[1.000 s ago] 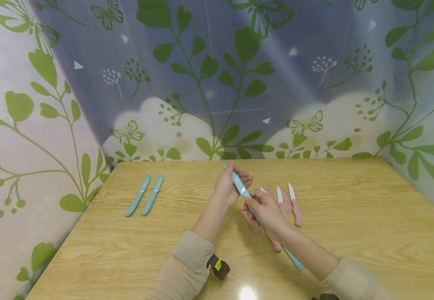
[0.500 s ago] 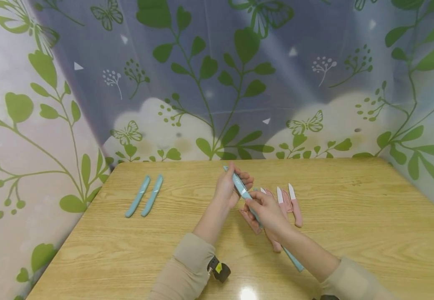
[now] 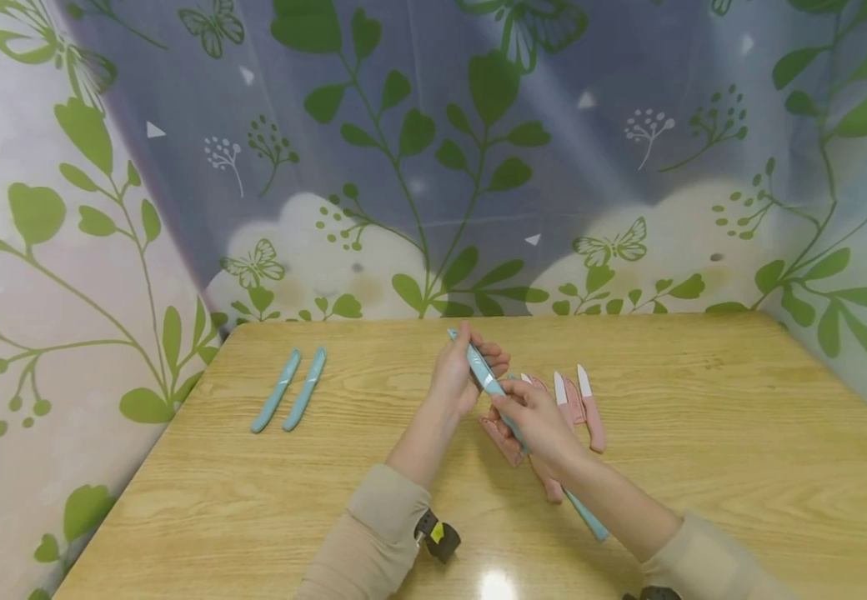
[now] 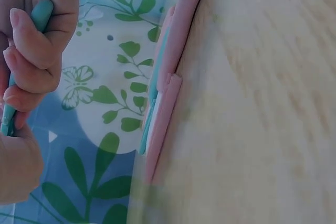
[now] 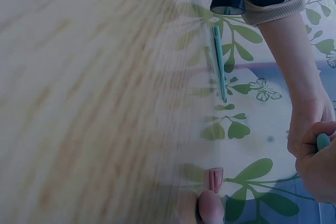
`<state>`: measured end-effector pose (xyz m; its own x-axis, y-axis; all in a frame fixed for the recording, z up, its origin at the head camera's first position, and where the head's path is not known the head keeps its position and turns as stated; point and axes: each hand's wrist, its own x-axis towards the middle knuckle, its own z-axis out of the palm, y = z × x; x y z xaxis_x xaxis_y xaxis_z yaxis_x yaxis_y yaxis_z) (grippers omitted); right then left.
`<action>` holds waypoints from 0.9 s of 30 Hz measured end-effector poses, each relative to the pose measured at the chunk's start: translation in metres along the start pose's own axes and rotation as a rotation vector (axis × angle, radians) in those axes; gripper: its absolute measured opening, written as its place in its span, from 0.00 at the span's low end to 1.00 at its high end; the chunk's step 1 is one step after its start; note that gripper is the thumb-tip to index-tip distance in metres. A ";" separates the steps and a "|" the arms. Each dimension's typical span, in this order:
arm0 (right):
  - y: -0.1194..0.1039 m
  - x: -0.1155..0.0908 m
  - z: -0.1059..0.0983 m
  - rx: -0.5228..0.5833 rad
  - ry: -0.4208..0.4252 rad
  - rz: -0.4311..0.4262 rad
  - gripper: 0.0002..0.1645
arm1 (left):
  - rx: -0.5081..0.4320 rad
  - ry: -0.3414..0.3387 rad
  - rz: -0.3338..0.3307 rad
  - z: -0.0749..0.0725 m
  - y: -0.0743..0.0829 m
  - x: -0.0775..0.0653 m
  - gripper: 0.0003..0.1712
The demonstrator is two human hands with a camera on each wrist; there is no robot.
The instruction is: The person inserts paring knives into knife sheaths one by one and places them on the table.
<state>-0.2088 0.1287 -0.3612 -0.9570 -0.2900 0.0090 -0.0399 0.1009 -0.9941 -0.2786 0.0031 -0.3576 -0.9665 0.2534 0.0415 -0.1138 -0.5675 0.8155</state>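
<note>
Toward the wooden desk's [image 3: 704, 442] far edge, the right hand [image 3: 537, 423] curls its fingers round a slender light-blue knife [image 3: 483, 373]; the left hand [image 3: 453, 375] pinches it.

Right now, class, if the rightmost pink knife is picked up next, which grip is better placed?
Probably the right grip: it lies nearer the rightmost pink knife than the left grip. Both hold the blue knife between them, so the right would likely need to release it first.
</note>
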 end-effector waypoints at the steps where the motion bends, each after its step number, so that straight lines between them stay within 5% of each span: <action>1: 0.000 0.001 0.000 -0.001 -0.006 -0.008 0.13 | 0.006 0.000 -0.005 0.000 0.002 0.000 0.20; 5: -0.002 0.007 -0.001 0.012 -0.002 -0.008 0.15 | 0.136 0.027 -0.021 -0.001 0.013 0.004 0.21; 11: -0.001 0.014 -0.005 -0.083 0.034 0.018 0.17 | 0.698 0.059 -0.014 -0.004 0.025 -0.002 0.17; 14: 0.000 0.016 -0.006 -0.166 0.042 0.015 0.17 | 0.886 0.043 -0.029 -0.005 0.025 -0.009 0.17; 27: -0.004 0.030 0.001 -0.455 0.069 -0.027 0.11 | 1.203 0.058 -0.042 -0.012 0.045 -0.023 0.12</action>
<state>-0.2368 0.1192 -0.3568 -0.9702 -0.2354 0.0569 -0.1723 0.5063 -0.8450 -0.2643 -0.0373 -0.3286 -0.9795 0.2015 0.0009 0.1122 0.5417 0.8331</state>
